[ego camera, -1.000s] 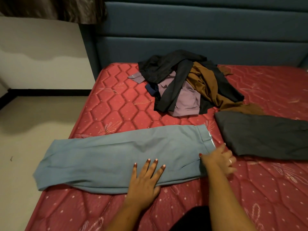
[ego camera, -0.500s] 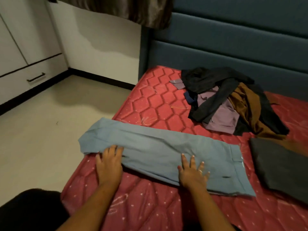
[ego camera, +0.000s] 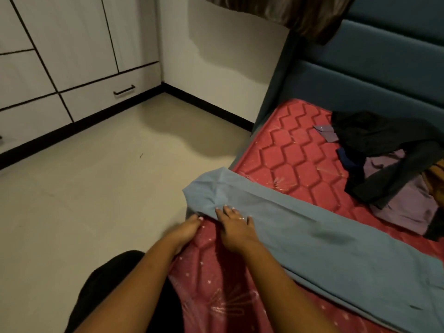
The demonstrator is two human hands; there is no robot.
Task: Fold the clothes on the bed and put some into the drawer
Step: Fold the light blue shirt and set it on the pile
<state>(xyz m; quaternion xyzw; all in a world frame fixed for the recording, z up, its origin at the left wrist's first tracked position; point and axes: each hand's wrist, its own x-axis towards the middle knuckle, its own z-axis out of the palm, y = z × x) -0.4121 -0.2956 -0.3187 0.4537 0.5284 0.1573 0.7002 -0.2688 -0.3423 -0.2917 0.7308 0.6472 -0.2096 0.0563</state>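
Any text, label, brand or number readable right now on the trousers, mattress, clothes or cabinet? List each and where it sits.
None: no readable text anywhere in this view.
On the blue trousers: no tag or label showing.
On the mattress: only quilted and printed patterns, no lettering.
On the drawer front: plain, with a dark handle, no markings.
On the clothes pile: no print or tag visible.

**Materials and Finishes Observed**

Trousers (ego camera: pixel 312 239): blue-grey woven cloth, matt, smooth.
Mattress (ego camera: pixel 288 159): red quilted fabric, faint sheen, stitching in relief.
Headboard (ego camera: pixel 372 75): teal padded upholstery, matt.
Curtain (ego camera: pixel 288 10): brown cloth, glossy.
Drawer front (ego camera: pixel 91 104): white, smooth panel.
Drawer handle (ego camera: pixel 124 90): dark, apparently metal.
Floor (ego camera: pixel 96 200): pale, smooth, low sheen.
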